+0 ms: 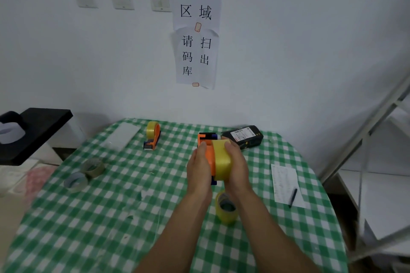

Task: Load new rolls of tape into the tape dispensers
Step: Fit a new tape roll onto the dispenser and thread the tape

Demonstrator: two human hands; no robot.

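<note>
An orange tape dispenser [207, 147] with dark blue parts is held above the middle of the green checked table [133, 195]. My left hand [199, 168] grips its left side. My right hand [237, 165] presses a yellow tape roll [221, 160] against the dispenser's right side. A second orange dispenser [152, 136] with a yellow roll in it lies at the back left of the table. Another yellow roll [226, 208] stands on the table just below my hands. Two nearly used-up rolls [85, 174] lie at the left.
A black handheld scanner [243, 136] lies behind the held dispenser. A paper sheet with a pen [292, 197] sits at the right. A white flat object [123, 136] lies at back left. A black stand [33, 131] is off the table's left; white shelving [377, 139] stands on the right.
</note>
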